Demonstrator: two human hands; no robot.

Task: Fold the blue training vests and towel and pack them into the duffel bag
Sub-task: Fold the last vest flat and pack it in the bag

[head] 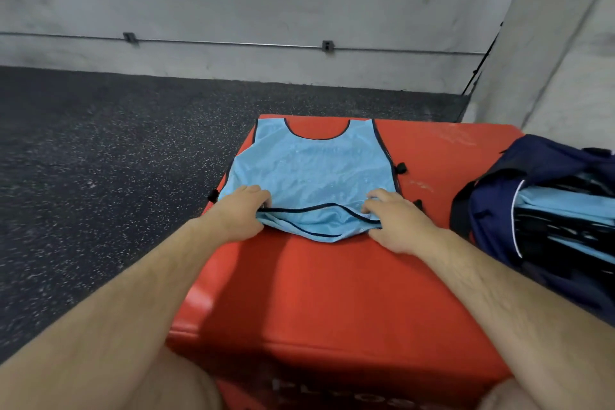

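A red padded box (332, 293) carries a light-blue vest (309, 173) and, rightward, a navy duffel bag (492, 210).

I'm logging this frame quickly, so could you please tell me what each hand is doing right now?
Left hand: grips the near hem of the vest.
Right hand: grips the same hem.

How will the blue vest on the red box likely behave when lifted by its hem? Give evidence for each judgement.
Probably floppy: the hem of the vest ripples and bunches between the left hand and right hand. Likely very light: its thin mesh lies flat on the red box. It may slide easily, since the box's surface looks smooth and glossy.
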